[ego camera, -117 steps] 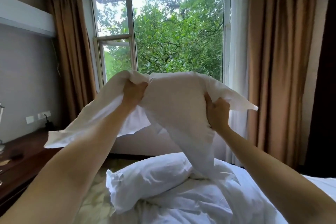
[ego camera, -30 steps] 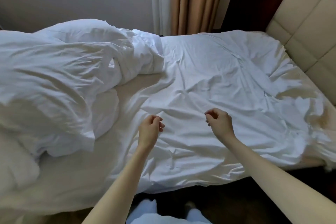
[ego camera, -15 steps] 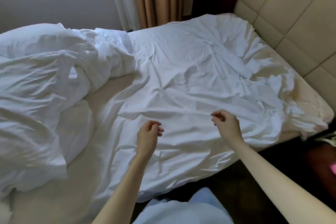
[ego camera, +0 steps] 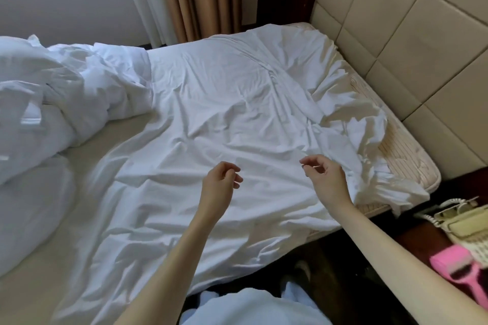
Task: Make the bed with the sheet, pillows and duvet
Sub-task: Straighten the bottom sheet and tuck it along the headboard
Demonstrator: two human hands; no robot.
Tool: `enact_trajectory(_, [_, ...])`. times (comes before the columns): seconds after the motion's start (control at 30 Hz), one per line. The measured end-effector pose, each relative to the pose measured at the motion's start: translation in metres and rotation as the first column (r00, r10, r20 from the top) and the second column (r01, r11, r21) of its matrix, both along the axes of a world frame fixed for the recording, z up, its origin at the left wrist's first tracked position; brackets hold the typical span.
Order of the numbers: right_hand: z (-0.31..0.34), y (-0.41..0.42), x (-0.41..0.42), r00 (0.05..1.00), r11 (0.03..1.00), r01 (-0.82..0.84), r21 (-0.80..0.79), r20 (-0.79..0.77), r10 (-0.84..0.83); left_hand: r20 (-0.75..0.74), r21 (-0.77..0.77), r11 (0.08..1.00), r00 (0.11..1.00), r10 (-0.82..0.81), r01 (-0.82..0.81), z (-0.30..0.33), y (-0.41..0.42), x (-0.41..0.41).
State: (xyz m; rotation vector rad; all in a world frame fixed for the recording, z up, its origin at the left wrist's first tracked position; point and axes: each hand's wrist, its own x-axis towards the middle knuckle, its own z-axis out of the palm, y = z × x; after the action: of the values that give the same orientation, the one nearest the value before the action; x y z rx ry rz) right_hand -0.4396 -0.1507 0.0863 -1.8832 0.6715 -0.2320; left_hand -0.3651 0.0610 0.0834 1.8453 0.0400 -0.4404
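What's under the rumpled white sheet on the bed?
Under the rumpled white sheet, a beige striped mattress shows at the headboard edge and corner; the rest beneath is covered.

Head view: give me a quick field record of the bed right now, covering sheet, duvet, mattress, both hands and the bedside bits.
sheet: white, wrinkled, lying loose across the mattress, not tucked
mattress: bare at the headboard corner and along the near left side
duvet: bunched in a heap at the left
left hand: over the sheet, fingers loosely curled, holding nothing
right hand: over the sheet near its crumpled edge, fingers loosely curled, holding nothing
headboard: beige padded panels, right
telephone: bedside, right
pink object: beside the telephone
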Motion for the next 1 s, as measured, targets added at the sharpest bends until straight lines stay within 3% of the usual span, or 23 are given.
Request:
enact_trajectory(0.23, [-0.022,-0.111,-0.021,0.994,0.997,-0.071,0.029,-0.085,0.074,-0.042,0.071,0.995,0.997,0.072,-0.069,-0.018,-0.09,-0.038])
enact_trajectory(0.57, [-0.047,-0.191,-0.012,0.993,0.988,0.036,0.153,-0.118,-0.018,-0.121,0.045,0.972,0.964,0.235,-0.231,-0.039,-0.158,-0.053])
enact_trajectory(1.0, [-0.069,-0.278,0.019,0.963,0.988,0.151,0.012,-0.226,-0.144,-0.201,0.001,0.998,0.977,0.068,-0.069,-0.07,-0.26,0.013])
